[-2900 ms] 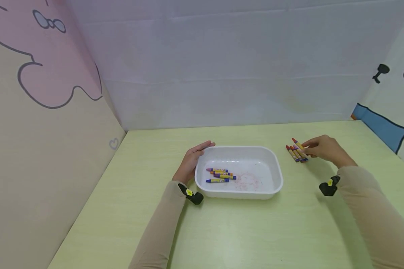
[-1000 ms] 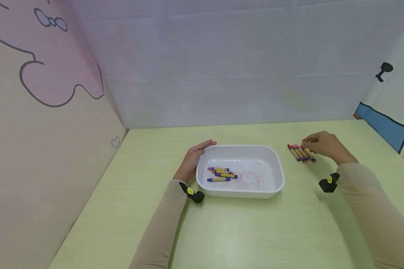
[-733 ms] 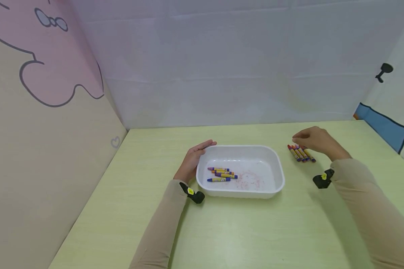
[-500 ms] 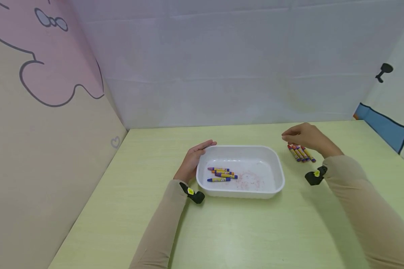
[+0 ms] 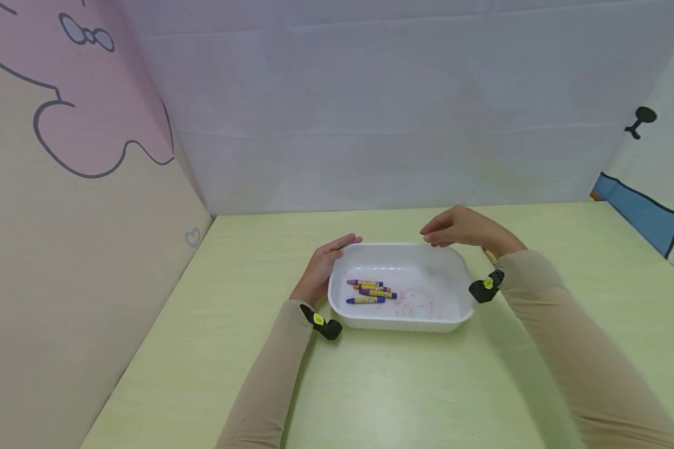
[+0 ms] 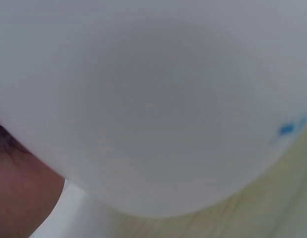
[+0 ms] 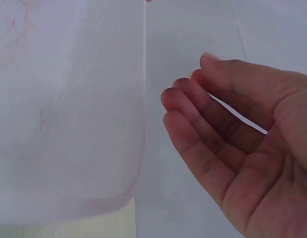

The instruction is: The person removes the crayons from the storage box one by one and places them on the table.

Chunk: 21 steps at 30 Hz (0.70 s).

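A white plastic tray point(image 5: 401, 324) stands on the table, with several yellow-wrapped crayons point(image 5: 373, 292) lying in its left half. My left hand point(image 5: 317, 271) rests against the tray's back left corner, fingers stretched out along the outside; in the left wrist view the tray wall hides most of that hand. Above the back rim, near the right corner, is my right hand point(image 5: 463, 229). The right wrist view shows its fingers loosely bent and holding nothing. Part of a crayon point(image 5: 490, 257) shows beside the right sleeve; the rest of that row is hidden behind the hand and arm.
The pale green-yellow table point(image 5: 382, 393) reaches back to a white cloth wall point(image 5: 382, 125). Cartoon-printed panels stand at the left and right. Faint reddish marks stain the tray floor.
Earlier my right hand adjusted a crayon on the table into a side-by-side row, then let go. It has moved left to the tray's back rim. My left hand has stayed put.
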Available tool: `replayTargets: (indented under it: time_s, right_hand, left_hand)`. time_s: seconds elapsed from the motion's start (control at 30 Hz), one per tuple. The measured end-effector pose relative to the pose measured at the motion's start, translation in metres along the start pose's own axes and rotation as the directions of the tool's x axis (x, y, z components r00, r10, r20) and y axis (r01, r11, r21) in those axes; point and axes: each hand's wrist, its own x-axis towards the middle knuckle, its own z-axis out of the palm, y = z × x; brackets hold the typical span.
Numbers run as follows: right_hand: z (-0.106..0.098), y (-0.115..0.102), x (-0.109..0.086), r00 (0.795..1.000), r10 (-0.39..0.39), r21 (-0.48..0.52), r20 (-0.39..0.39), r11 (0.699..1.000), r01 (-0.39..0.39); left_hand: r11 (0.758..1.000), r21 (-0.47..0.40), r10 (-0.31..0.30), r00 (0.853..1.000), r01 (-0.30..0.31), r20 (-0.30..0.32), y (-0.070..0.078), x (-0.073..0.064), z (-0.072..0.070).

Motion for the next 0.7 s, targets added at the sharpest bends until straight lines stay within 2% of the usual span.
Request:
replayTargets:
  time_s: [0.23,0.43,0.7]
  right_hand:
    - [0.021,-0.007,0.025,0.993,-0.03,-0.025,0.113,0.999,0.033]
    - [0.039,-0.008,0.042,0.976,-0.067,-0.018,0.205,0.997,0.072]
    - [0.06,-0.02,0.056,0.958,-0.064,-0.027,0.279,0.997,0.074]
  left_hand:
    - [1.0,0.006,-0.002,1.0,0.002,-0.007,0.001,0.001,0.002]
    - [1.0,0.013,-0.009,1.0,0.009,-0.017,0.001,0.001,0.003]
    - [0.999,0.03,-0.016,1.0,0.016,-0.022,0.003,-0.002,0.002]
